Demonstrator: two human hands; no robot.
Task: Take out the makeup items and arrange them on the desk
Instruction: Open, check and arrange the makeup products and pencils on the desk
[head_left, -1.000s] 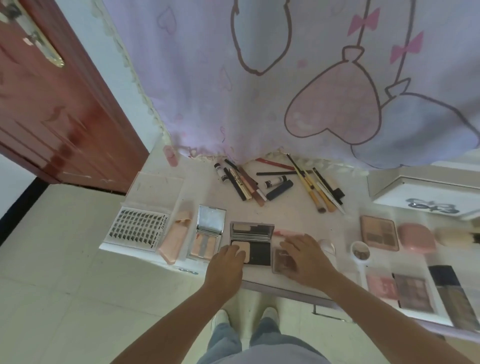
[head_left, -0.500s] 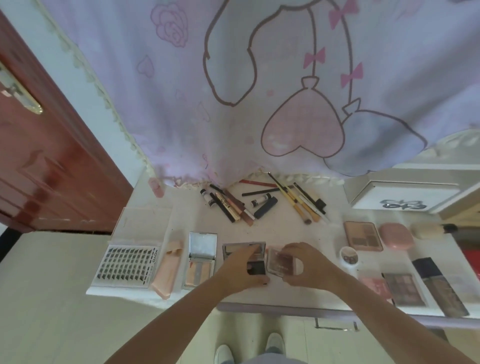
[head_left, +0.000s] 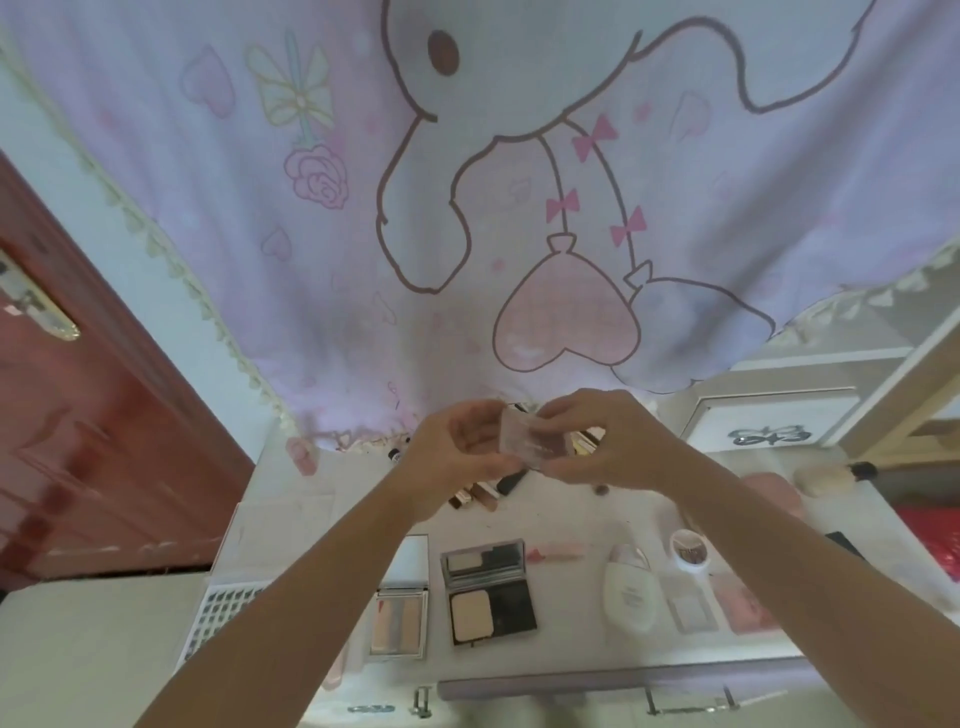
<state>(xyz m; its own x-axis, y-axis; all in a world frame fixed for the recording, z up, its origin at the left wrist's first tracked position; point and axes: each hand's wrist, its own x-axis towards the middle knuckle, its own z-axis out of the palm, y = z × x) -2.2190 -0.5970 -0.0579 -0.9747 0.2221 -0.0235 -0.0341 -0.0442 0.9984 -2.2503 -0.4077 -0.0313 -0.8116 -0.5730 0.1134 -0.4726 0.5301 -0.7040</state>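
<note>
Both hands up over the counter (head_left: 291, 519), approx 12 o'clock: left hand (head_left: 457, 457) and right hand (head_left: 602, 441) pinch a small clear compact (head_left: 524, 441) by its edges. Looks light, stiff, slick plastic, prob. fragile; edge grip suits.

left hand (head_left: 457, 457) + right hand (head_left: 608, 447): pinch small clear compact (head_left: 524, 441) | raised above desk (head_left: 291, 519) | open powder compact (head_left: 488, 592) below
</note>
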